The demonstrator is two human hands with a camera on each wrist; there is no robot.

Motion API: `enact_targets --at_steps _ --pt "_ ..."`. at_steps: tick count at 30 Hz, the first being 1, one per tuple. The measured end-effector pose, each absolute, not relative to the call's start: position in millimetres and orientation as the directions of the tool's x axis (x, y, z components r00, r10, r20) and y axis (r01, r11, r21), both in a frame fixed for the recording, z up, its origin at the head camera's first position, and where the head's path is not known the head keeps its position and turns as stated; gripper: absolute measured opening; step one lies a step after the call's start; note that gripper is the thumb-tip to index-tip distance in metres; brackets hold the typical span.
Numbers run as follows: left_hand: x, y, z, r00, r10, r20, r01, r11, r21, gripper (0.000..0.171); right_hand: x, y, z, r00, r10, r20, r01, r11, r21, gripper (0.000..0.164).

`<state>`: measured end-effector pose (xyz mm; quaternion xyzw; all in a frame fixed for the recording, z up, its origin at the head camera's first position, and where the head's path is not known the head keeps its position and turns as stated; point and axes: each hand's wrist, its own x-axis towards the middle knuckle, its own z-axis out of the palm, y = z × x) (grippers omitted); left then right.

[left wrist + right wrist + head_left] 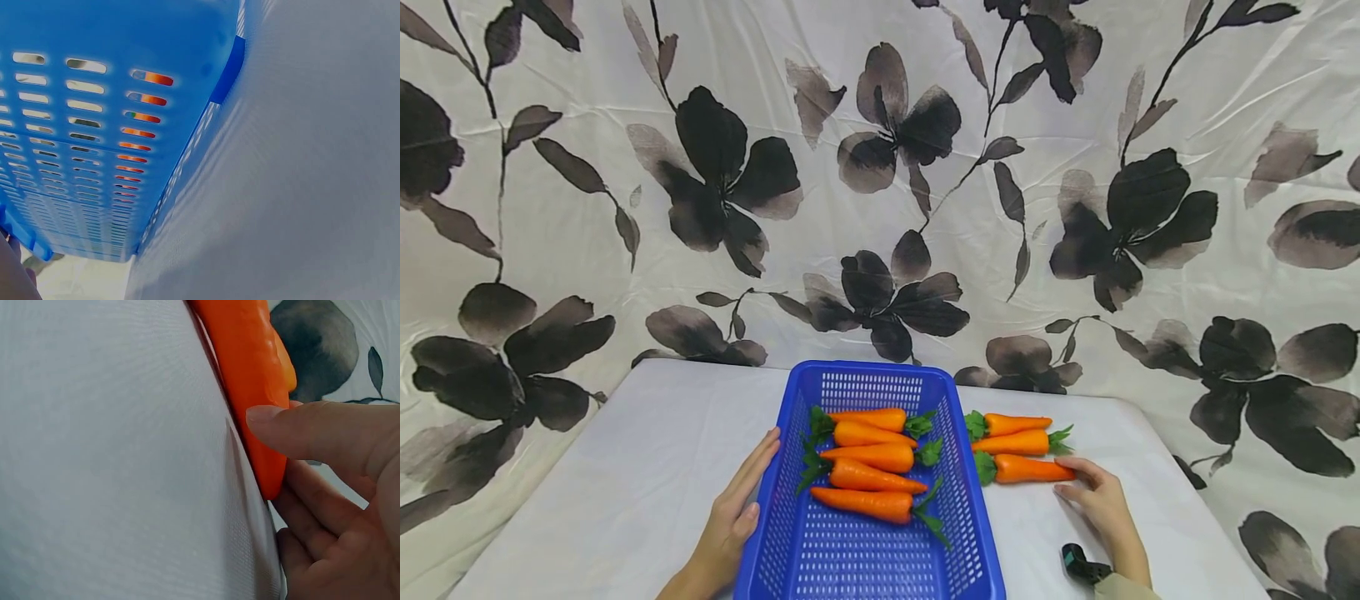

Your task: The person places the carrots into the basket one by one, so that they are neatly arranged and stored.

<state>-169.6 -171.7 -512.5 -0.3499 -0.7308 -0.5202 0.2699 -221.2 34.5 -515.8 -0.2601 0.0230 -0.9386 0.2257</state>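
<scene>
Orange, glossy and tapering: found a leafy-topped carrot (1030, 469) on the white cloth-covered worktop (1037, 542), at three o'clock from the perforated blue plastic basket (850, 558). Observed its tip pinched by fingers of the nearer right hand (1102, 500), long axis running nine-to-three, leaves toward nine. Recorded the left hand (730, 517) with fingers straight, gripping nothing, against the basket's nine-o'clock side.

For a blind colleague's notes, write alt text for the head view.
A person's right hand pinches the tip of the nearest carrot of three on a white table, right of a blue basket. The left hand rests against the basket's left side; inside lie five more carrots. A floral cloth hangs behind.
</scene>
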Motion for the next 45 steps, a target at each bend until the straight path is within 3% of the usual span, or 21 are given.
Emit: enact_targets --at_steps 4,9,16,39,45 --pt "-170 -172 -512 -0.601 0.229 0.766 0.798 0.213 0.563 0.054 -228 21 -523 -0.738 -0.408 0.538 0.414 -0.903 -0.117 0.118" --pt "-170 -173 -513 -0.602 0.227 0.765 0.797 0.224 0.561 0.054 -233 26 -527 -0.690 -0.453 0.565 0.420 -0.886 -0.197 0.122" --pt "-170 -173 -515 -0.613 0.224 0.757 0.789 0.223 0.573 0.054 -234 25 -528 -0.649 -0.459 0.606 0.430 -0.879 -0.205 0.122" --pt "-168 -173 -511 -0.631 0.228 0.741 0.774 0.243 0.585 0.055 -234 27 -531 -0.656 -0.465 0.595 0.435 -0.877 -0.206 0.120" --pt "-168 -172 -511 -0.613 0.229 0.756 0.789 0.236 0.568 0.054 -235 27 -533 -0.666 -0.465 0.583 0.436 -0.877 -0.202 0.122"
